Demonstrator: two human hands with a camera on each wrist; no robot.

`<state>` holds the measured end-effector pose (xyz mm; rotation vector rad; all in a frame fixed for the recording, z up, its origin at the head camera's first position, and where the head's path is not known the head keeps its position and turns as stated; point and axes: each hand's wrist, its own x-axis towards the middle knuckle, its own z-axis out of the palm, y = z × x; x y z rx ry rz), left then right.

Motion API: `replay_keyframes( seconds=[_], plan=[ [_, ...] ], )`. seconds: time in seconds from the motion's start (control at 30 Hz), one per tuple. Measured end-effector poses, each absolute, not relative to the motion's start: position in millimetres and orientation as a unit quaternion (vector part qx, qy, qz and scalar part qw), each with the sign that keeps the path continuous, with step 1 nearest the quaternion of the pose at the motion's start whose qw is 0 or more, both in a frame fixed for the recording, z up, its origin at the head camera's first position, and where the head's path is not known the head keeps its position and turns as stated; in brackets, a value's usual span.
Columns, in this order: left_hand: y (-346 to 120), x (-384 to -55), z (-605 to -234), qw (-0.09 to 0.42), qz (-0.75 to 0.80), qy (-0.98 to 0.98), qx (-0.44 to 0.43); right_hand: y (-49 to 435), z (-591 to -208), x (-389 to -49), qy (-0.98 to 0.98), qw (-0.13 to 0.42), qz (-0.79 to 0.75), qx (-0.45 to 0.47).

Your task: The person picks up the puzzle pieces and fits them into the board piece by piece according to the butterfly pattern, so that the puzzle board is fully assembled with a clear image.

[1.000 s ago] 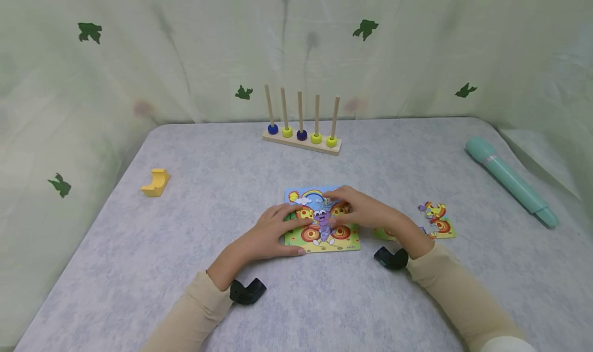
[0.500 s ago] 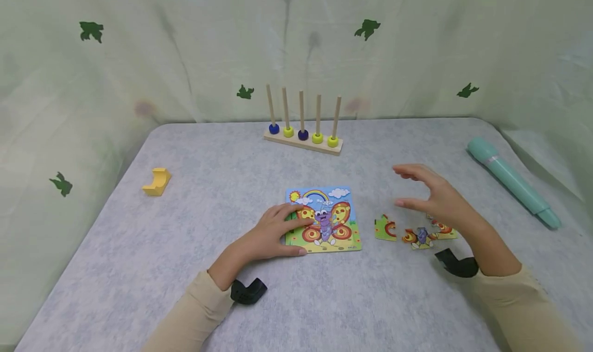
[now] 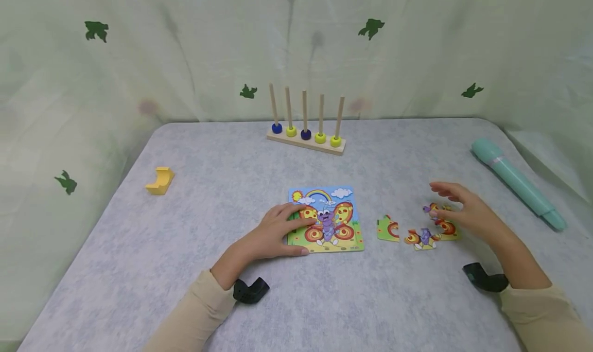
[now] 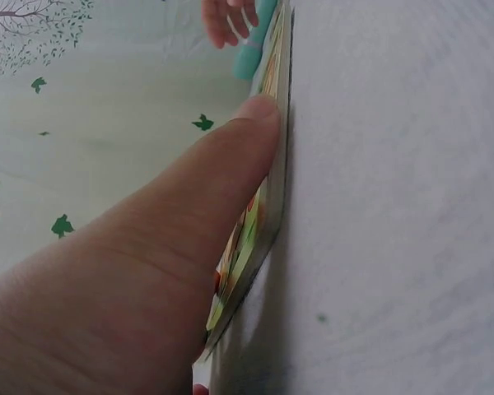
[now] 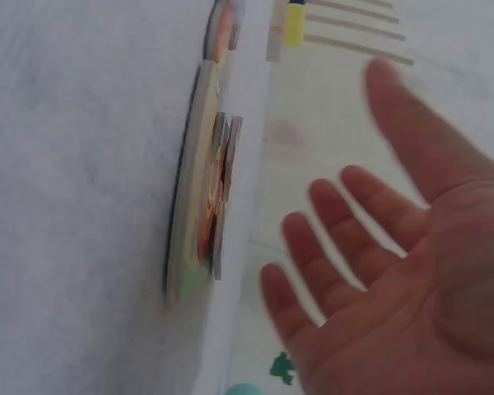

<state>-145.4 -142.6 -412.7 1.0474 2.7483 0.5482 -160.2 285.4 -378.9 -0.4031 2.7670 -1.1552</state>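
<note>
My left hand [image 3: 273, 233] rests on the left side of a butterfly picture board [image 3: 345, 239], its fingers spread over the picture and the thumb along the front edge. In the left wrist view the thumb [image 4: 222, 156] lies along the side of the board. To the right, my right hand [image 3: 472, 215] hovers over a small group of jigsaw pieces [image 3: 423, 239], fingers apart and holding nothing. It partly hides those pieces in the head view. One green jigsaw piece [image 3: 386, 229] lies between the board and the group.
A wooden peg stand [image 3: 306, 143] with blue and yellow beads stands at the back. A teal microphone-shaped toy [image 3: 519, 185] lies at the far right. At the left is a yellow curved block [image 3: 160, 181]. A printed curtain [image 3: 208, 48] hangs behind the table.
My right hand has left the butterfly board and moved right, over the jigsaw pieces, lowering somewhat in the last half second. My left hand has stayed on the board.
</note>
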Motion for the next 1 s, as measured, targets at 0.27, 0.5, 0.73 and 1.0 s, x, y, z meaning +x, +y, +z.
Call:
replay_keyframes(
  seconds=[0.27,0.5,0.73,1.0],
  plan=[
    [-141.8,-144.4,-411.0,0.072,0.185,0.915,0.351,298.1,-395.4,-164.9,0.927,0.105,-0.34,-0.116],
    [-141.1,-143.8,-411.0,0.072,0.185,0.915,0.352,300.5,-399.9,-164.8,0.933,0.091,-0.321,-0.135],
    [-141.3,-143.8,-410.7,0.071,0.187,0.914,0.353,294.8,-398.1,-164.6,0.941,0.09,-0.299,-0.133],
    [-141.2,-144.0,-411.2,0.071,0.188,0.914,0.353,281.4,-384.5,-161.1,0.941,0.043,-0.302,-0.144]
  ],
)
